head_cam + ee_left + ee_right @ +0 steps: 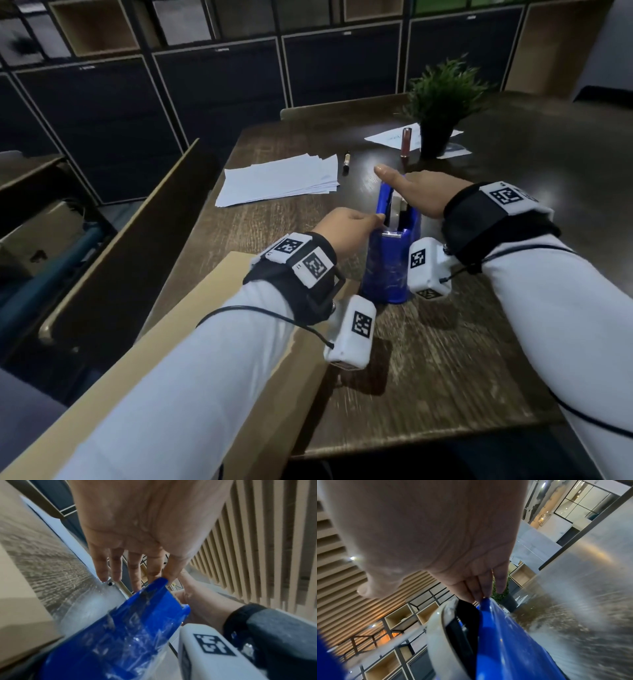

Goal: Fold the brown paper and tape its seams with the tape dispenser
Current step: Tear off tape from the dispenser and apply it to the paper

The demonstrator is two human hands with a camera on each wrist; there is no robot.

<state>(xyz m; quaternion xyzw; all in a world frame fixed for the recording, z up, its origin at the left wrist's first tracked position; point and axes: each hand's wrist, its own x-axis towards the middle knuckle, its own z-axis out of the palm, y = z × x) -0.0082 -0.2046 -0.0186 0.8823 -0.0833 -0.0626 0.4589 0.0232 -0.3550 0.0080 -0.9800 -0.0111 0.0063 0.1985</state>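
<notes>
The blue tape dispenser point(390, 270) stands on the dark wooden table point(445, 370), between my two hands. My left hand point(346, 229) is at its left side; in the left wrist view the fingers point(135, 566) are straight and the thumb touches the dispenser's point(120, 635) upper edge. Whether it pinches tape is not visible. My right hand point(421, 195) lies over the dispenser's right side with the thumb stretched out. Its straight fingers point(471, 585) touch the blue rim point(513, 642) beside the white tape roll point(436, 628). The brown paper point(191, 308) lies under my left forearm.
A stack of white sheets point(281, 181) and a pen point(346, 162) lie beyond the dispenser. A potted plant point(442, 102) and a brown tube point(406, 142) stand on papers at the back. A bench point(113, 240) runs along the table's left edge.
</notes>
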